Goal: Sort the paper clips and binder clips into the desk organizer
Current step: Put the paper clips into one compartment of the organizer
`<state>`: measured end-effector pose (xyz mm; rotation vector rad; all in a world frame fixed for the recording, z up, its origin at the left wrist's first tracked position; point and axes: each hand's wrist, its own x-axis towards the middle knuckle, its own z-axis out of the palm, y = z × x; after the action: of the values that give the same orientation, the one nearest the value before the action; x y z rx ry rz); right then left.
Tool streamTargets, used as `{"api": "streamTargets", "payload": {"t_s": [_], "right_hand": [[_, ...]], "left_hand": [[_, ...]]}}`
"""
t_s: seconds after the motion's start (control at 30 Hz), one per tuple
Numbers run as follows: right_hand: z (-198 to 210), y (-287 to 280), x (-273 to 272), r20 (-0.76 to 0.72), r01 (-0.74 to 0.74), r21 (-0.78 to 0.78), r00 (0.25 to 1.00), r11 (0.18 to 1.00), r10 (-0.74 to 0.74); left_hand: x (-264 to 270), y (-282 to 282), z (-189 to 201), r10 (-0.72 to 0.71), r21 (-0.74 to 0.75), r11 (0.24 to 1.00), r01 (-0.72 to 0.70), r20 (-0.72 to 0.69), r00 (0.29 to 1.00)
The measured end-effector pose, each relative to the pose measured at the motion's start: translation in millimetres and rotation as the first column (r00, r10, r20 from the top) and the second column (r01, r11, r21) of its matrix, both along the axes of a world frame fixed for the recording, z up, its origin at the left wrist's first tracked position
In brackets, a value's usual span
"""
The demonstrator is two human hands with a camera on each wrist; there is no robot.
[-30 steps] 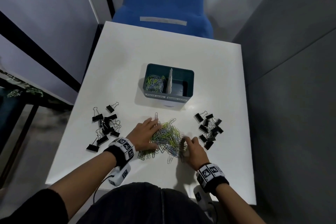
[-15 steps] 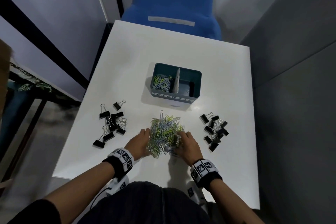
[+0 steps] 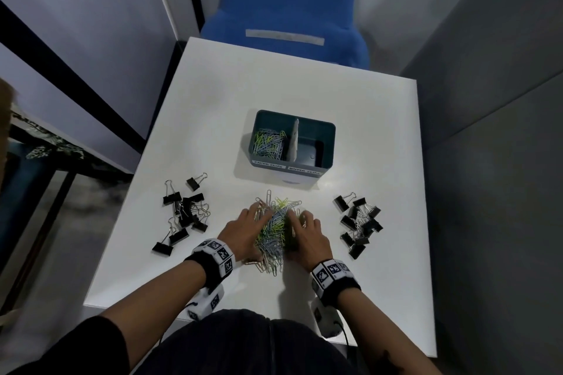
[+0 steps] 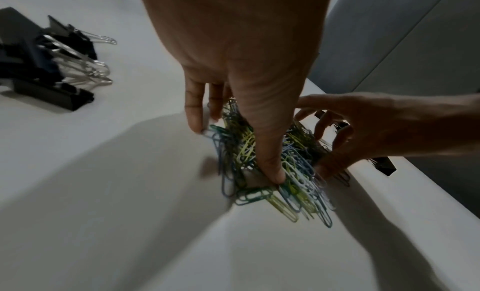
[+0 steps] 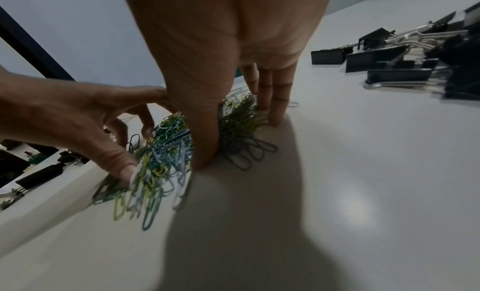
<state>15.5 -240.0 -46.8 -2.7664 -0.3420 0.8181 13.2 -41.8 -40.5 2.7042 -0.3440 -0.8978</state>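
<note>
Table (image 3: 304, 94): smooth, glossy top. Paper clips (image 3: 274, 233): colour-coated wire. Binder clips (image 3: 185, 219): matt black bodies, shiny metal handles.

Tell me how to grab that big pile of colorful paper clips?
Take the paper clip pile low at its base, from both sides: it is a loose heap bunched between the left hand and right hand, so scooping under probably lifts most.

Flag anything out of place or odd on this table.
Nothing looks spilled or damaged. Only oddity: black metal binder clips sit in two separate heaps, left and right of the coloured paper clip pile pressed between left hand and right hand.
</note>
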Motion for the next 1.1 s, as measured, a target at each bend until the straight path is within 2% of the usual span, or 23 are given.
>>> {"api": "streamTargets", "payload": {"t_s": [0.17, 0.23, 0.37, 0.57, 0.7, 0.87, 0.97, 1.1], "right_hand": [[-1, 2, 3, 0.065, -0.04, 0.083, 0.997, 0.996, 0.035], [-4, -1, 3, 0.093, -0.005, 0.143, 0.996, 0.99, -0.008], [-4, -8, 9, 0.093, 0.078, 0.27, 0.99, 0.96, -0.107], [7, -18, 13, 0.081, 0.102, 0.288, 0.988, 0.952, -0.13], [23, -24, 15, 0.086, 0.134, 0.327, 0.982, 0.936, -0.171], [50, -28, 22, 0.097, 0.122, 0.386, 0.98, 0.914, -0.172], [68, -25, 29, 0.138, 0.085, 0.426, 0.978, 0.901, -0.158], [100, -14, 49, 0.231, 0.008, 0.436, 0.965, 0.9, -0.121]], "left_hand": [[9, -11, 4, -0.007, -0.055, 0.998, 0.011, 0.072, 0.997], [11, -10, 2, 0.02, -0.119, 0.993, -0.009, 0.097, 0.995], [16, -6, 1, 0.026, -0.152, 0.988, -0.004, 0.144, 0.989], [22, -8, 17, 0.126, -0.281, 0.957, -0.071, 0.183, 0.975], [35, -8, 45, 0.179, -0.365, 0.927, -0.093, 0.211, 0.961], [87, -9, 105, 0.348, -0.522, 0.837, -0.164, 0.276, 0.896], [130, -9, 128, 0.41, -0.544, 0.82, -0.18, 0.336, 0.848], [166, -3, 128, 0.299, -0.425, 0.89, -0.169, 0.262, 0.918]]}}
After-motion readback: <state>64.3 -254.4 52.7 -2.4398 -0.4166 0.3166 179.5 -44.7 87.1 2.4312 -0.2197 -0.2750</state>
